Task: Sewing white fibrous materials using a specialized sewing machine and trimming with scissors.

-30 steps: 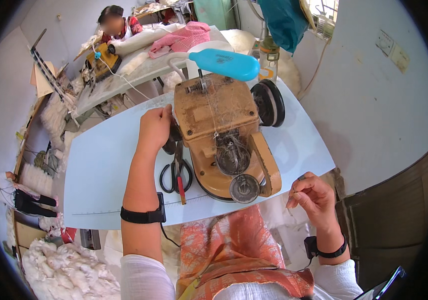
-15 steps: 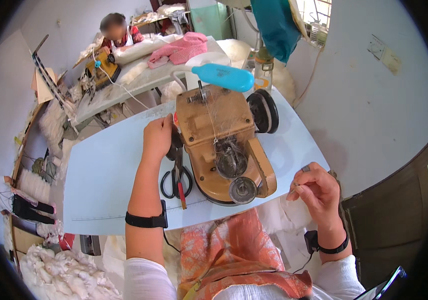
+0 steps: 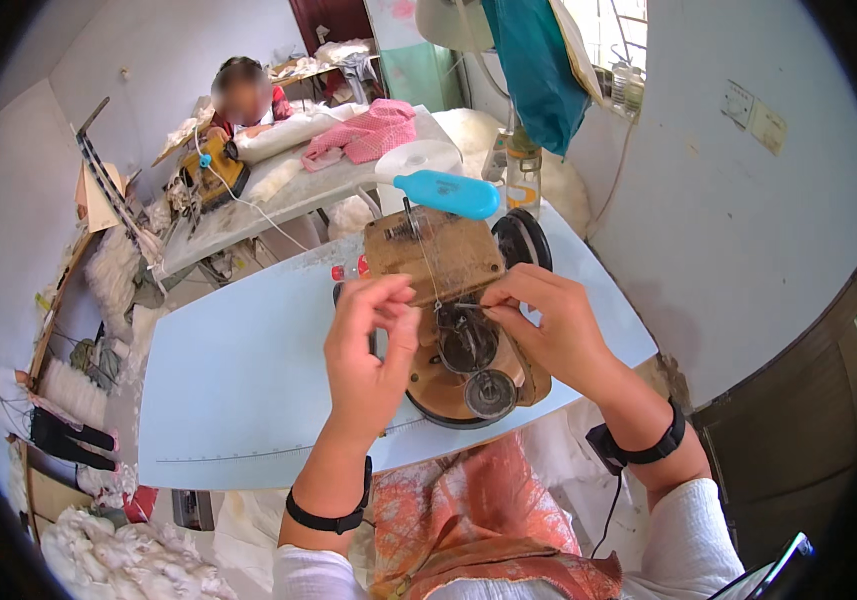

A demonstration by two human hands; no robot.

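A tan fur sewing machine (image 3: pixel 448 260) with two round metal discs (image 3: pixel 489 394) at its front stands on the pale blue table. Over its front part, my right hand (image 3: pixel 538 318) pinches a thin metal piece (image 3: pixel 468 306), pointing left beside the taut thread (image 3: pixel 431 270). What kind of tool it is cannot be made out. My left hand (image 3: pixel 370 345) is raised at the machine's left side, thumb and fingers apart, fingertips close to the thread; nothing shows in it. My left hand and forearm cover the spot where the scissors lay.
A blue lamp head (image 3: pixel 453 194) hangs over the machine, with a black handwheel (image 3: pixel 522 240) behind right. A red-capped bottle (image 3: pixel 350 270) lies behind left. Across, a person works at another table (image 3: pixel 278 195) with pink cloth (image 3: pixel 366 135). White fur (image 3: pixel 128 555) is heaped lower left.
My left hand has come from the machine's left side to its front. My right hand has moved left from the table's right edge to the thread, bringing the thin metal piece.
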